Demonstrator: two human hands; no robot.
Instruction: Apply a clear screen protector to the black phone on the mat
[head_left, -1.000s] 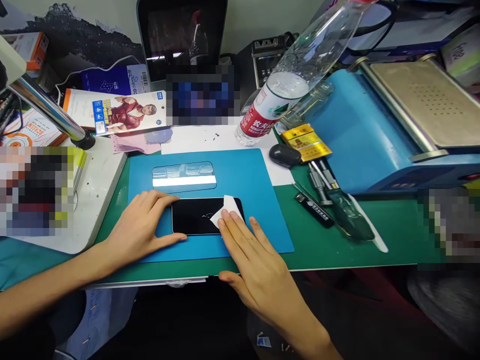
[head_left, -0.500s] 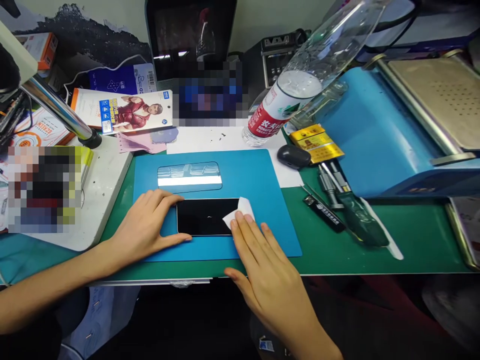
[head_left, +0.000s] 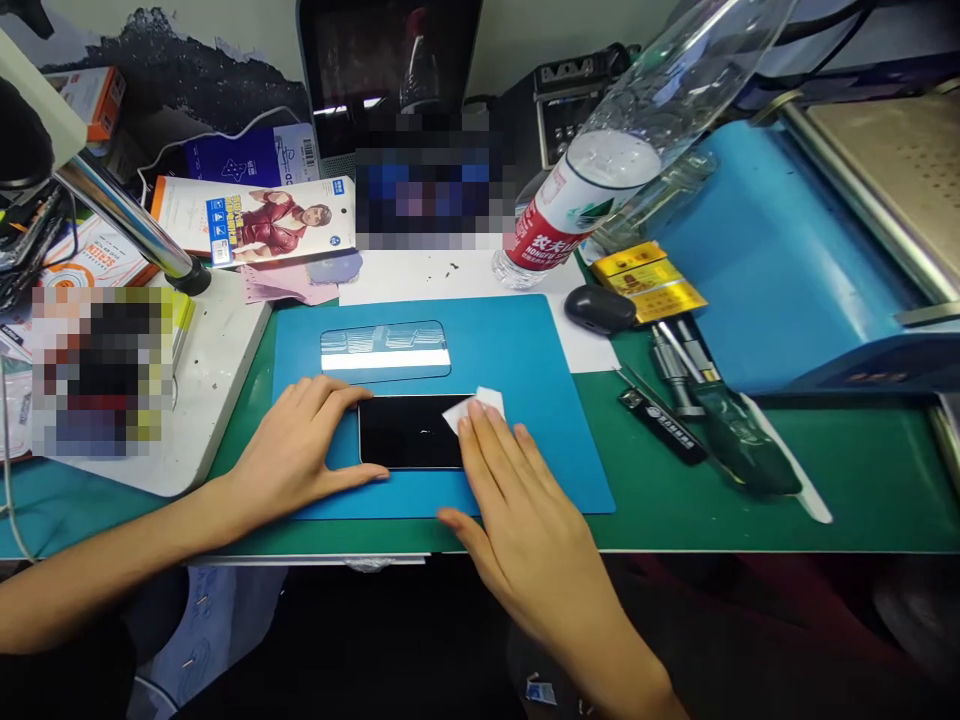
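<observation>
A black phone (head_left: 409, 430) lies screen-up on a blue mat (head_left: 510, 350). My left hand (head_left: 296, 450) frames the phone's left end, fingers spread, thumb along its near edge. My right hand (head_left: 517, 500) lies flat with its fingertips pressing a small white wipe (head_left: 472, 408) onto the phone's right end. A clear screen protector (head_left: 385, 351) rests on the mat just behind the phone.
A tilted water bottle (head_left: 600, 180), gold packets (head_left: 649, 285), a black earbud case (head_left: 600, 308) and several hand tools (head_left: 705, 400) lie to the right beside a blue machine (head_left: 765, 260). A white lamp base (head_left: 202, 370) and product boxes (head_left: 255, 225) stand at the left.
My right hand slid the white wipe across the right end of the phone, out to the edge and back a little. The left hand stayed in place.
</observation>
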